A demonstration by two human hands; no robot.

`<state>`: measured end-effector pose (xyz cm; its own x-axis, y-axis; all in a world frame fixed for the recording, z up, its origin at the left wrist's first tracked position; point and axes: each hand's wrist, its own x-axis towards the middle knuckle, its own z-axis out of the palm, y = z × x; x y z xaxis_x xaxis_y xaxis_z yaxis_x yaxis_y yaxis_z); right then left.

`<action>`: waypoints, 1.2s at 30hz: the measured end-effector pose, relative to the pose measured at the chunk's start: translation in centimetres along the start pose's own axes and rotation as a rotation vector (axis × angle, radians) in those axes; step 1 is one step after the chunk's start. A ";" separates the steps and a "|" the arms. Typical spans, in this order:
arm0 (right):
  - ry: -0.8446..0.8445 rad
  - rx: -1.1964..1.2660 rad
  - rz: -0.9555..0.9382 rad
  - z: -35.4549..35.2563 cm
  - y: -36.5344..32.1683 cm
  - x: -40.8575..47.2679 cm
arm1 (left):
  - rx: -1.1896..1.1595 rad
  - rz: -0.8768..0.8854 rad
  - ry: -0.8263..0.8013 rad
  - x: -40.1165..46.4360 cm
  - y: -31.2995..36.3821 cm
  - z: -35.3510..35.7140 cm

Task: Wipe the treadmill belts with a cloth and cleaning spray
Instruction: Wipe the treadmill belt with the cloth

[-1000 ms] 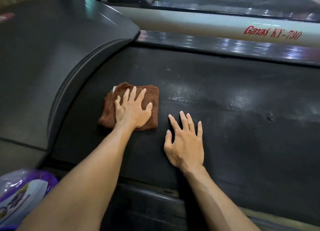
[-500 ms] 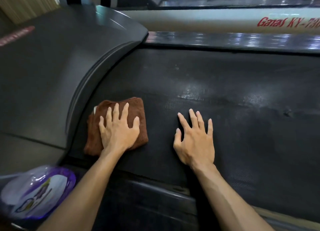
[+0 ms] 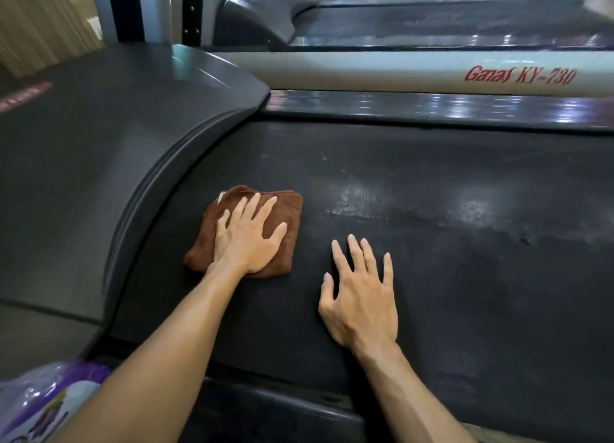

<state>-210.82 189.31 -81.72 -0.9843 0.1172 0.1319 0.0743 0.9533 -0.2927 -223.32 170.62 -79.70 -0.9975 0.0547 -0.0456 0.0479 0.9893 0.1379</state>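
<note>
Black textured rubber treadmill belt (image 3: 432, 276) fills most of the view and lies under both hands. Two pale glossy patches with a dark streak running between them sit on it, beyond and to the right of the right hand's fingertips.

Dark grey curved plastic motor cover (image 3: 99, 176) lies to the left of the left fingers; its rounded edge sweeps past just beside the cloth.

Cream-coloured side rail with red lettering "Ganas KY-730" (image 3: 398, 72) runs across the far side, well beyond both sets of fingers. A shiny dark foot strip (image 3: 432, 108) lies between it and the belt. Further treadmill decks show behind the rail, blurred.

Purple and white plastic package (image 3: 43, 406) sits at the lower left corner, near the left forearm and well back from the fingers. Its print is too blurred to read.

Left hand (image 3: 247, 240): palm down on the cloth, fingers (image 3: 252, 206) straight and spread apart, pressing flat. No curl round the fabric.

Right hand (image 3: 360, 296): palm down directly on the bare belt, fingers (image 3: 355, 250) straight and slightly apart, holding nothing. It rests near the cloth, to its right, not touching it.

Brown folded terry cloth (image 3: 285, 210): lies flat on the belt under the left hand, near the motor cover's edge. A small white tag shows at its far left corner, just beyond the fingertips.
</note>
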 end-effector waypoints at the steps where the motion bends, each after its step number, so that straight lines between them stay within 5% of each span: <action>1: 0.004 0.000 0.002 0.1 0.0 0.0 | 0.000 -0.037 0.005 -0.3 -0.5 0.0; 9: -0.019 0.018 -0.011 -0.1 -0.1 0.0 | 0.042 -0.092 0.028 -7.8 1.8 0.6; 15: -0.048 0.024 -0.015 -0.5 -0.1 0.0 | 0.018 0.021 -0.009 -2.8 1.2 0.3; 24: -0.048 0.019 -0.007 -0.5 -0.1 0.0 | 0.017 -0.174 0.016 -6.6 -2.0 -0.2; 32: -0.041 0.030 0.012 -0.4 -0.1 0.1 | 0.001 0.095 -0.020 -3.0 2.5 0.1; 36: -0.049 0.030 0.015 -0.7 -0.1 0.0 | 0.015 0.074 -0.023 -0.5 1.4 0.2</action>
<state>-210.73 189.38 -81.01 -0.9899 0.1171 0.0805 0.0853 0.9426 -0.3227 -222.75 172.01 -79.64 -0.9897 0.1309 -0.0588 0.1226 0.9842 0.1274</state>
